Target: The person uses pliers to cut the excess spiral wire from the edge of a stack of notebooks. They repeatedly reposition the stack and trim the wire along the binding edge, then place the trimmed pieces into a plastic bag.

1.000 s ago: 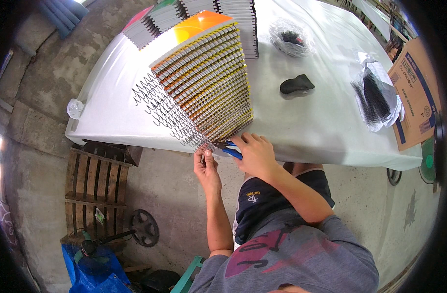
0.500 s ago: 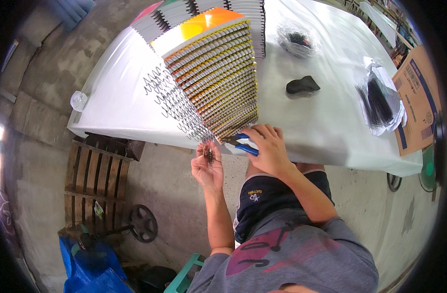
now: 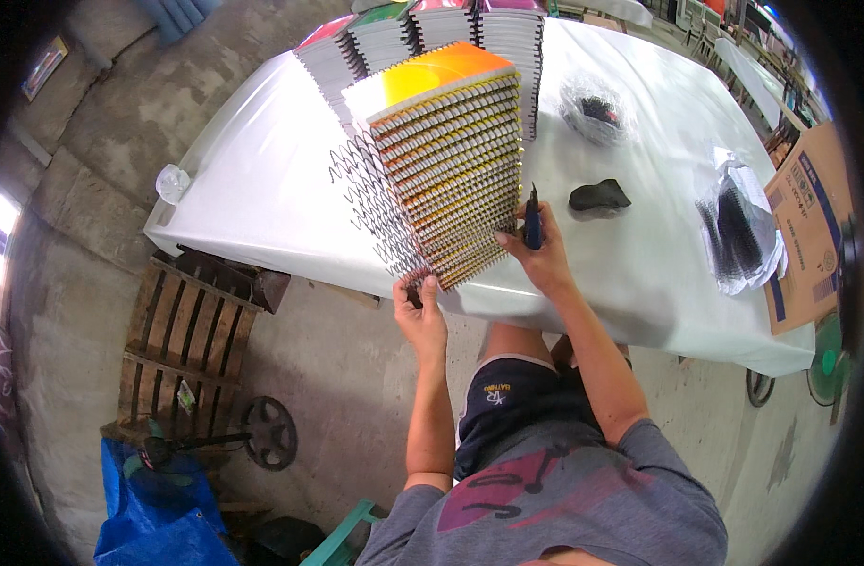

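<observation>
A tall stack of spiral-bound notebooks point(image 3: 465, 170) with orange-yellow covers stands near the front edge of the table, coil spines facing me. Long loose ends of black binding coil point(image 3: 375, 203) stick out from its left side. My left hand point(image 3: 420, 316) is at the stack's lower left corner, fingers closed on a small dark bunch of coil pieces, partly hidden by the fingers. Blue-handled cutting pliers point(image 3: 533, 226) point upward in my right hand point(image 3: 542, 259), which is closed around them. The right thumb reaches the stack's lower right edge.
More spiral-bound stacks point(image 3: 385, 47) stand behind. On the right lie a black pouch-like object point(image 3: 600, 195), a clear plastic bundle point(image 3: 594, 111), a bag of black coils point(image 3: 737, 226) and a cardboard box point(image 3: 809, 217). Crumpled clear plastic point(image 3: 172, 184) sits at the table's left edge.
The pliers have left the stack's lower corner and swung upright in my right hand, which moved to the stack's right side. My left hand has come up against the lower left corner.
</observation>
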`<state>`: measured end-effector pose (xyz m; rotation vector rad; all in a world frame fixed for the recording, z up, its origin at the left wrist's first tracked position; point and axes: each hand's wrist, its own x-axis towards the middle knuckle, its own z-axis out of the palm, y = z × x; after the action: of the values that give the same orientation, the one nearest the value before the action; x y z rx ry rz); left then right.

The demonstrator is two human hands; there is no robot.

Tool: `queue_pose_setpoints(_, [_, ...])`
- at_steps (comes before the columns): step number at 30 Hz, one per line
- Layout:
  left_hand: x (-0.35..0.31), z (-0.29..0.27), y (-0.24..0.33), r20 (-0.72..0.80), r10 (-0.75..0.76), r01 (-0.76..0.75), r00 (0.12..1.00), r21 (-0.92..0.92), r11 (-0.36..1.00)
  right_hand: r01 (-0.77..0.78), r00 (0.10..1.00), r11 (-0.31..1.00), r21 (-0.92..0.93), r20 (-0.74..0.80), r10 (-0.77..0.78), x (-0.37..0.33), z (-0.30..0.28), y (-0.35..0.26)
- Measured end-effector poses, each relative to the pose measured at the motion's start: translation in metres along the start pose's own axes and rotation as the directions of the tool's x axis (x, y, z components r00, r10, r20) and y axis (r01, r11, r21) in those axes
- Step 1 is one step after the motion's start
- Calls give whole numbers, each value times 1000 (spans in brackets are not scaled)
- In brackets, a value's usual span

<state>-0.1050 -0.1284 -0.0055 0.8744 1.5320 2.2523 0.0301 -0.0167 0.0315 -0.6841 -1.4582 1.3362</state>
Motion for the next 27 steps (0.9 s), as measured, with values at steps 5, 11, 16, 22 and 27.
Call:
queue_pose_setpoints(5, [0, 2, -13, -32, 1, -3, 999, -67, 998, -3, 1000, 1000, 2, -6, 3, -1, -1, -3])
queue_pose_setpoints(11, [3, -1, -12, -11, -84, 82, 996, -140, 987, -16, 1000, 995, -94, -10, 15, -2, -4, 3])
queue_pose_setpoints(16, [2, -11, -21, 84, -106, 128, 991, -308, 943, 49, 998, 988, -148, -39, -55, -4, -8, 10])
queue_pose_setpoints(22, [-2, -14, -14, 5, -138, 137, 990, -160, 978, 228, 965, 818, -529, 12, -262, -45, -10, -2])
queue_pose_setpoints(27, [-2, -15, -14, -21, -106, 103, 994, -127, 987, 304, 947, 515, -802, 311, -76, -73, 12, -26])
